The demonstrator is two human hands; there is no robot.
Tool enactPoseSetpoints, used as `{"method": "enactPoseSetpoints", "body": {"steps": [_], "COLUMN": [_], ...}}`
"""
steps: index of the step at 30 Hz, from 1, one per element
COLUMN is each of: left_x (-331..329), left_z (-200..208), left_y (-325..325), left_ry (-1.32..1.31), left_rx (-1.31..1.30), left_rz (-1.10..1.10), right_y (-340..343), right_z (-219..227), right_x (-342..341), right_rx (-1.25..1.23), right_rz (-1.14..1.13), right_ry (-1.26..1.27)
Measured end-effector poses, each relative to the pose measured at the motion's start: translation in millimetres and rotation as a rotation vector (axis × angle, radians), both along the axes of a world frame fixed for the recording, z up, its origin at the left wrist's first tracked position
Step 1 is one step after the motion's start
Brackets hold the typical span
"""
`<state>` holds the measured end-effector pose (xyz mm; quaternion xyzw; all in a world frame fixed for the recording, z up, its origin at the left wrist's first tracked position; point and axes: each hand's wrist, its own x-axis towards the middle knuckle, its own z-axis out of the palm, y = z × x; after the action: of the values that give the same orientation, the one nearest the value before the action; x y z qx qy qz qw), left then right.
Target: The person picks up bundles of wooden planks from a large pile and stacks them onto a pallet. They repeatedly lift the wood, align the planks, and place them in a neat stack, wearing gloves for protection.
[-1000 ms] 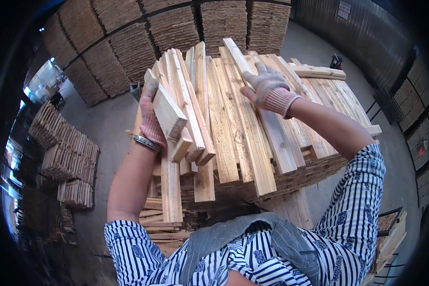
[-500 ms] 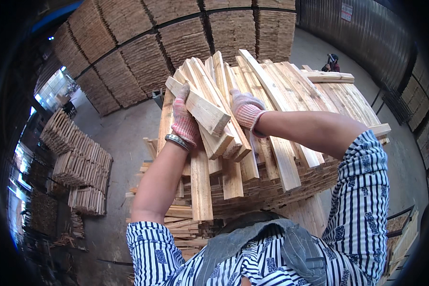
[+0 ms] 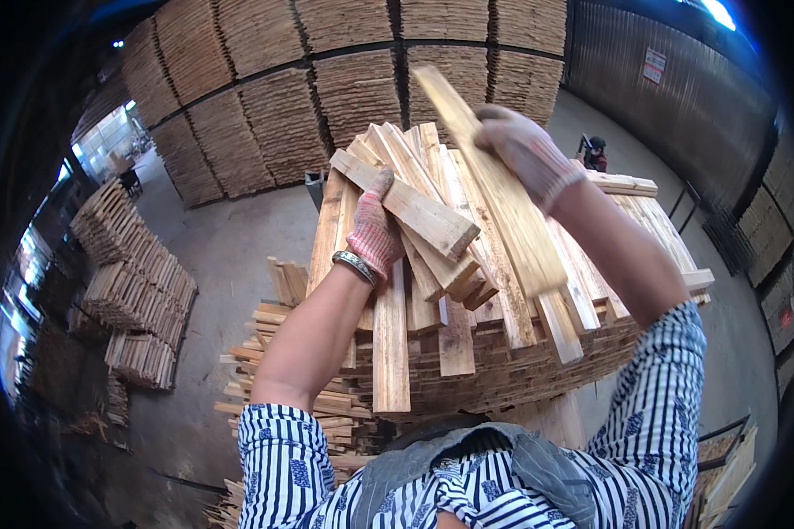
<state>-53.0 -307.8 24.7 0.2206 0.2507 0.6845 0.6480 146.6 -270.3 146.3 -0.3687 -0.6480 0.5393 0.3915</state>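
Note:
In a knit work glove, my left hand [image 3: 377, 227] is closed round a small bundle of wooden boards [image 3: 423, 212], its thumb pressed on the top one. These boards lie slanted over the pile. My right hand [image 3: 529, 154], also gloved and a little blurred, grips a single wooden board [image 3: 498, 207] by its right side. That board is tilted, its far end raised above the pile. Beneath both hands spreads a stack of boards [image 3: 390, 353], the upper ones lying loosely at differing angles. The fingers under the held boards are partly hidden.
Tall banded stacks of boards [image 3: 265, 132] stand along the far side. At the left, a leaning stack of short boards [image 3: 141, 291] rests on the concrete floor [image 3: 229, 238]. Loose slats [image 3: 273, 344] jut out near my left forearm. Another person [image 3: 595, 154] is beyond the pile at the far right.
My right hand has gone from resting among the boards to gripping one and lifting it up and to the right. My left hand keeps its bundle. The whole view has shifted slightly.

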Motion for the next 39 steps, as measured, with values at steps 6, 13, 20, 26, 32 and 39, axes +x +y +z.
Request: {"method": "enactPoseSetpoints", "body": {"steps": [6, 13, 20, 26, 32, 39], "left_x": [-13.9, 3.8, 29.0, 78.2, 117.2, 149.5], "left_z": [-6.9, 15.4, 85.6, 147.8, 94.9, 152.7], "left_y": [8.4, -16.9, 7.7, 22.0, -17.3, -3.9], "left_ry": [0.07, 0.103, 0.393, 0.578, 0.849, 0.905], "left_rx": [0.072, 0.204, 0.63, 0.847, 0.641, 0.703], "left_rz": [-0.02, -0.142, -0.062, -0.116, 0.067, 0.023], "right_y": [41.3, 13.1, 44.5, 18.4, -4.5, 25.1], "right_z": [-41.2, -38.0, 8.0, 61.3, -22.1, 19.7], "right_x": [-70.4, -47.2, 15.9, 72.0, 80.8, 120.3], "right_rx": [0.538, -0.165, 0.373, 0.646, 0.743, 0.702], "right_rz": [-0.034, 0.268, 0.263, 0.271, 0.084, -0.036], "right_ry": [-0.653, 0.028, 0.326, 0.425, 0.336, 0.191]}}
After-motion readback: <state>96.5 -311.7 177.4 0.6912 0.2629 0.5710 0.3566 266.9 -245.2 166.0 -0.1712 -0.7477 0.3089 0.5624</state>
